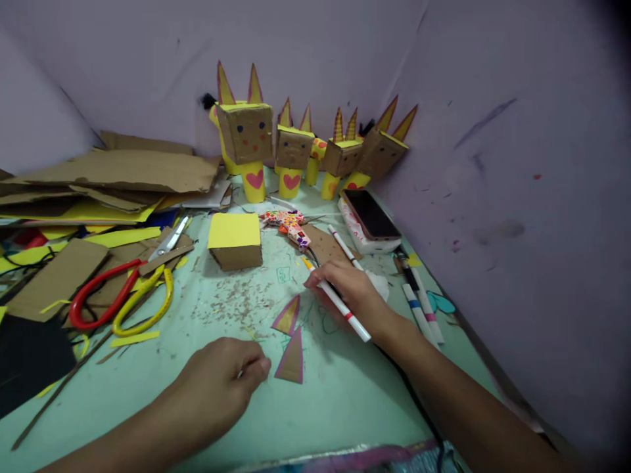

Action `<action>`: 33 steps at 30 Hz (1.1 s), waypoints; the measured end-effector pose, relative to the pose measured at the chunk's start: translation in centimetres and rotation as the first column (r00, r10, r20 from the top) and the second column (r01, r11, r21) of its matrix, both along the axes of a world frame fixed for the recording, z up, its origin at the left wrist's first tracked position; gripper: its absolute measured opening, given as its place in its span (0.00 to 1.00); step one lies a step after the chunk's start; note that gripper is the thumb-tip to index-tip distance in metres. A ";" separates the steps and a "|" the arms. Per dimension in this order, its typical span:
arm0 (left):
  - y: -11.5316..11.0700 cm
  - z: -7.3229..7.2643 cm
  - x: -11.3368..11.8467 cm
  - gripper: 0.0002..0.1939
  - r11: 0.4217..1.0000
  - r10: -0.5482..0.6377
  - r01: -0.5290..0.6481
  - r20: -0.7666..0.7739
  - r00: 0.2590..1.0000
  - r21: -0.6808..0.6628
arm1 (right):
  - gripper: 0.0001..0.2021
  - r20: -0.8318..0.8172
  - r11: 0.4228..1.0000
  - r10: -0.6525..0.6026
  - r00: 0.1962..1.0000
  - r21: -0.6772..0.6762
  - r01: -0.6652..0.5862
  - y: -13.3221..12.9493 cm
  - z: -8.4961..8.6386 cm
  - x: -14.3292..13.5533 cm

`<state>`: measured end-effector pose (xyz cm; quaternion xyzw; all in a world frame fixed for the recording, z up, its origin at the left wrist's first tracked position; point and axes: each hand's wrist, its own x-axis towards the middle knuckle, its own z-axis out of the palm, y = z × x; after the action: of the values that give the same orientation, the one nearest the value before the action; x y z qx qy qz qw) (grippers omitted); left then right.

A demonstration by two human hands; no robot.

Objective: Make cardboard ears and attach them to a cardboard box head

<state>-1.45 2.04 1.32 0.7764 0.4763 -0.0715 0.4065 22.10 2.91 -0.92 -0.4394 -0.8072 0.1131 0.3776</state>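
Two small cardboard triangles with purple edges lie on the pale green table, one with yellow colouring (pixel 288 316), the nearer one plain brown (pixel 292 358). My right hand (pixel 352 295) holds a white marker (pixel 340 305) above the table, its orange-yellow tip pointing up and to the left. To the left of the triangles is my left hand (pixel 227 378), its fingers curled together; whether something small is between them I cannot make out. Behind the hands stands a cardboard box with a yellow top (pixel 234 240).
Scissors (pixel 142 289) lie on cardboard scraps at left, below stacked cardboard (pixel 123 172). A patterned glue gun (pixel 290 226) rests behind my right hand, its cord passing under my arm. Horned cardboard figures (pixel 249 135) stand along the wall. A phone (pixel 372 213) and markers (pixel 419 312) are at right.
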 end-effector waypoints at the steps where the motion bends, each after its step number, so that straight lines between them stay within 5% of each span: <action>1: -0.1 0.2 -0.1 0.17 0.996 -0.033 0.037 -0.053 0.998 0.080 | 0.07 -0.020 1.000 -0.022 1.000 -0.004 0.022 -0.7 0.2 0.1; 4: -0.1 0.8 -0.4 0.13 0.976 -0.054 0.080 -0.131 0.990 0.204 | 0.08 -0.053 0.993 -0.094 0.994 -0.081 0.090 -3.4 0.9 0.1; 8: 0.2 0.9 -0.2 0.17 0.954 -0.036 0.073 -0.130 0.991 0.290 | 0.23 -0.042 0.941 -0.170 0.985 -0.303 0.149 -7.4 0.7 -1.6; 12: 0.7 0.5 1.0 0.21 0.893 -0.006 0.093 -0.195 0.981 0.440 | 0.30 0.024 0.916 -0.276 0.961 -0.297 0.271 -9.7 -0.5 -4.4; 23: 1.6 -1.1 2.5 0.22 0.792 -0.196 0.219 -0.103 0.975 0.569 | 0.24 0.080 0.915 -0.356 0.931 -0.171 0.365 -8.9 -1.2 -5.8; 29: 2.9 -1.5 3.0 0.20 0.696 -0.052 0.168 -0.184 0.982 0.698 | 0.19 0.145 0.913 -0.366 0.919 -0.137 0.385 -7.3 -1.0 -5.3; 33: 2.6 -1.7 2.0 0.17 0.605 -0.022 0.058 -0.057 0.998 0.794 | 0.16 0.186 0.926 -0.327 0.927 -0.131 0.353 -5.7 -0.8 -4.8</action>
<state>0.53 4.68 -0.33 0.8849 0.4493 0.1221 0.0082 17.33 -2.74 -1.77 -0.6100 -0.7344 0.0754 0.2881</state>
